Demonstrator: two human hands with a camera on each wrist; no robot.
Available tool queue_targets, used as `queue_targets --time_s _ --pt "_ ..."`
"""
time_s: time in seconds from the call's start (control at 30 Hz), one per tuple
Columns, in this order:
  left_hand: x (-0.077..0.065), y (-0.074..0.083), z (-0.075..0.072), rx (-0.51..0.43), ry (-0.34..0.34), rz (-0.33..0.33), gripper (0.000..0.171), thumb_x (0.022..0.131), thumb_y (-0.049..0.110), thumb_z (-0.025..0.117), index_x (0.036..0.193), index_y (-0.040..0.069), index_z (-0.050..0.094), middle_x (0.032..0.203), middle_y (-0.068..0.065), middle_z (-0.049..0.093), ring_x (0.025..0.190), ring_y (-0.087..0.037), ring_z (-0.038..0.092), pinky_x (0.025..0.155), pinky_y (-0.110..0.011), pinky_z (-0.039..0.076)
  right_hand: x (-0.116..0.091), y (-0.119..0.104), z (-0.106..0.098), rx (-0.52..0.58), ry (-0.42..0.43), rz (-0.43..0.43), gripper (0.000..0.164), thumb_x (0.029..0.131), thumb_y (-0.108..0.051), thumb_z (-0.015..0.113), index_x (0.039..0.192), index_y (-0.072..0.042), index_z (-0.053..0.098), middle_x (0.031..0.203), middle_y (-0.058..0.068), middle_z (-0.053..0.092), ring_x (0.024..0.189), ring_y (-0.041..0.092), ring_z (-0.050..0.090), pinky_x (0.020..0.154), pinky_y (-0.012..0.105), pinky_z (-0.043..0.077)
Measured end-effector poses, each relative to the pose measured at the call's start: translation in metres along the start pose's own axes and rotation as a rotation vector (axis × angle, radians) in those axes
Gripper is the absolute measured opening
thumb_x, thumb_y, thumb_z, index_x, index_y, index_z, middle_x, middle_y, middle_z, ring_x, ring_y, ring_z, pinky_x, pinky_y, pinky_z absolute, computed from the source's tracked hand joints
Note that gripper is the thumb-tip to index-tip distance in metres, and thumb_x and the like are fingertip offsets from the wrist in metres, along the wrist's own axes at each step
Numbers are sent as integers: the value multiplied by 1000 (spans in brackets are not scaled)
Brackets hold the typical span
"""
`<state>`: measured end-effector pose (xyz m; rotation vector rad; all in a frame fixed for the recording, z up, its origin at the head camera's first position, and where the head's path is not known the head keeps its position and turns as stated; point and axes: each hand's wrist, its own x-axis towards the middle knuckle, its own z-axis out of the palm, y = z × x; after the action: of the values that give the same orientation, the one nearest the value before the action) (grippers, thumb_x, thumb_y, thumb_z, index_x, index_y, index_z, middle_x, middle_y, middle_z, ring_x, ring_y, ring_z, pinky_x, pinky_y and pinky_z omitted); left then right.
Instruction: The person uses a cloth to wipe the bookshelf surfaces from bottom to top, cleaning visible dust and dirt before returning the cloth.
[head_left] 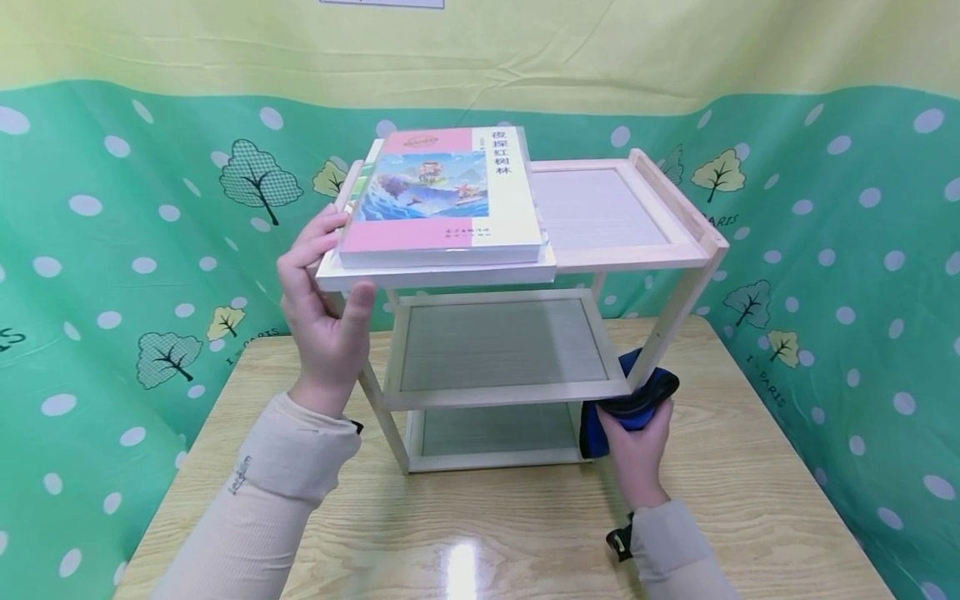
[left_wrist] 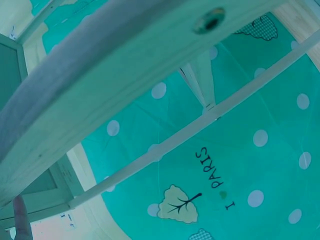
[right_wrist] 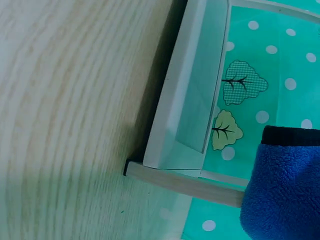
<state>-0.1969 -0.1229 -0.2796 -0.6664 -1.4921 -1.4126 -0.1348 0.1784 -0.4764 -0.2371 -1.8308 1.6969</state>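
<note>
A three-tier pale wooden shelf rack [head_left: 491, 394] stands on the table. Two stacked books lie on the left of its top tier, the upper book [head_left: 450, 196] with a pink and cream cover and a thicker white one [head_left: 442, 276] beneath. My left hand [head_left: 322, 325] grips the rack's top left side beside the books, fingers along the edge and thumb in front. One left finger [left_wrist: 21, 220] shows under a rail in the left wrist view. My right hand [head_left: 637, 454] holds a fluffy blue cloth with black trim [right_wrist: 285, 185] against the front right leg, low down.
The wood-grain table [head_left: 510, 533] extends in front of the rack and to both sides. Behind and around it hangs a green and yellow curtain [head_left: 847, 275] with dots and trees. The rack's middle tier [head_left: 502, 342] and bottom tier [head_left: 495, 429] sit below the books.
</note>
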Motion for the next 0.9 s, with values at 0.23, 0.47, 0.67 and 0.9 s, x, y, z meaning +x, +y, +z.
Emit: queue_targets --time_s 0.23,0.47,0.67,0.9 --pt "-1 0 0 7 4 2 90 83 65 67 112 -16 42 127 -6 60 134 -35 48 113 -46 43 5 -1 3 -44 9 -24 61 82 4 74 133 0 40 116 -20 55 109 2 52 93 14 40" --pt "0 0 0 8 -1 -1 90 83 65 67 112 -16 42 128 -6 60 134 -34 47 112 -45 45 9 -3 5 -28 -9 -72 55 84 6 71 132 4 45 110 -25 61 105 -2 57 92 11 43" --pt "0 0 0 2 0 -2 90 82 65 68 112 -16 42 128 -4 60 134 -34 47 113 -46 44 12 -7 6 13 -14 1 55 83 8 70 134 -4 49 112 -26 60 112 -3 54 98 12 41" --pt "0 0 0 -6 -1 1 89 82 65 68 111 -16 42 127 -3 60 135 -35 47 114 -48 42 16 -5 5 130 -65 38 56 81 14 65 130 -11 54 112 -19 63 112 1 56 97 12 43"
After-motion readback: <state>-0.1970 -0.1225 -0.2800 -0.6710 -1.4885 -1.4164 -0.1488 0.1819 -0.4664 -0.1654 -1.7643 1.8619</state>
